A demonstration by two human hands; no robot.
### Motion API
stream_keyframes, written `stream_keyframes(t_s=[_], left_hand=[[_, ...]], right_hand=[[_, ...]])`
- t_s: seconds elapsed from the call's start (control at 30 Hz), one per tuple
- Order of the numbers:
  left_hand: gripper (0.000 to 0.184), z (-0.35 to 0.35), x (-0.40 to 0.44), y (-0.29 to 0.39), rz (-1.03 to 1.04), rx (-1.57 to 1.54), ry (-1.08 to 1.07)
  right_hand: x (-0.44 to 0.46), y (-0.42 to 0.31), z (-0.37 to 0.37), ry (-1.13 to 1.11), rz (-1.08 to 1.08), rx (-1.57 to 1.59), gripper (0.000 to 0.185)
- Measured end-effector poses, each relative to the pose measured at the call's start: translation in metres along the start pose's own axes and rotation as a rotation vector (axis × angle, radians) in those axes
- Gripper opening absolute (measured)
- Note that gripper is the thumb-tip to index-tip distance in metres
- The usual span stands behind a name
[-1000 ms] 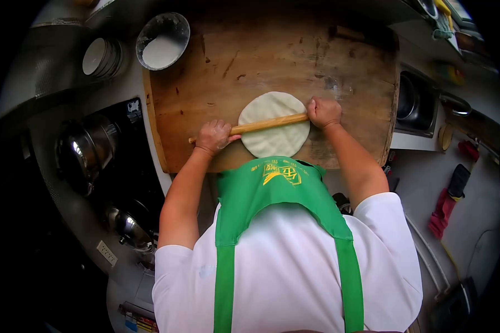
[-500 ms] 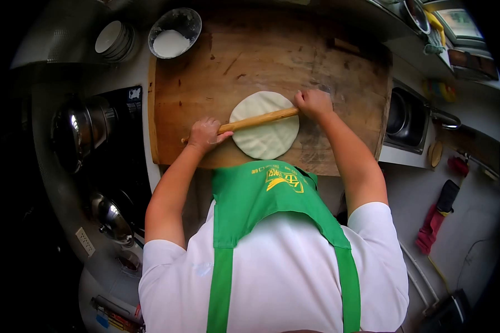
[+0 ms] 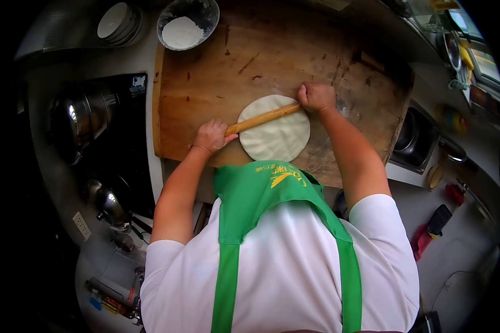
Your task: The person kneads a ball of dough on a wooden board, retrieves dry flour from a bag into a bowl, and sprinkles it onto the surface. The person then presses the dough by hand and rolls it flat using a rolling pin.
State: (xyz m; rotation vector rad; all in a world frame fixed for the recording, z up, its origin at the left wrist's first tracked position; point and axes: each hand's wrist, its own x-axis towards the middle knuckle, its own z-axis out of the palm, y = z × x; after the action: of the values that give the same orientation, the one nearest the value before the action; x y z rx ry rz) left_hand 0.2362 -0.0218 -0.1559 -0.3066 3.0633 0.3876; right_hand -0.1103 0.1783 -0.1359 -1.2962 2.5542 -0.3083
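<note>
A round, flat sheet of pale dough (image 3: 275, 139) lies on the wooden board (image 3: 205, 100) near its front edge. Across its upper part rests a wooden rolling pin (image 3: 266, 117), slanting up to the right. My left hand (image 3: 213, 135) is closed round the pin's left end, just left of the dough. The pin's right end is in my right hand (image 3: 316, 97), which is closed at the dough's upper right edge. Small ripples show on the dough's surface.
A bowl of white flour (image 3: 181, 32) stands at the board's back left corner, with stacked white bowls (image 3: 114, 21) beyond it. Metal pots (image 3: 80, 119) are on the left. A sink (image 3: 414, 139) is at the right. A green apron (image 3: 266, 191) covers my front.
The view has shifted and turned slightly. The rolling pin slants more steeply and lies further up the dough, away from my body. Both hands still grip it.
</note>
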Motion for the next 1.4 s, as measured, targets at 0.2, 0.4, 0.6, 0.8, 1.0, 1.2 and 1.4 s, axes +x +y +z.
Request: stream_keyframes(t_s=[0.2, 0.4, 0.6, 0.8, 1.0, 1.2, 1.4], left_hand=[[0.058, -0.022, 0.013, 0.009, -0.14, -0.065, -0.099], [0.06, -0.031, 0.013, 0.008, -0.268, -0.121, -0.089], [0.056, -0.018, 0.021, -0.016, -0.121, 0.03, 0.105], [0.056, -0.018, 0.025, -0.021, -0.068, 0.02, 0.156], [0.061, -0.04, 0.017, -0.009, -0.18, -0.089, 0.006], [0.063, -0.067, -0.037, 0.007, -0.422, -0.239, -0.102], [0.064, -0.028, -0.091, -0.003, -0.645, -0.325, 0.042]], right_hand=[[0.026, 0.0, -0.019, -0.305, 0.059, 0.01, 0.042], [0.031, -0.02, -0.036, -0.274, 0.013, -0.016, 0.043], [0.007, -0.007, 0.012, 0.132, -0.049, -0.081, 0.027], [0.014, -0.004, 0.014, 0.154, -0.08, -0.092, 0.027], [0.012, -0.016, -0.009, 0.231, 0.056, 0.095, 0.027], [-0.061, -0.034, -0.017, 0.662, 0.151, 0.483, 0.02], [-0.111, -0.079, 0.019, 0.261, 0.252, 0.233, 0.047]])
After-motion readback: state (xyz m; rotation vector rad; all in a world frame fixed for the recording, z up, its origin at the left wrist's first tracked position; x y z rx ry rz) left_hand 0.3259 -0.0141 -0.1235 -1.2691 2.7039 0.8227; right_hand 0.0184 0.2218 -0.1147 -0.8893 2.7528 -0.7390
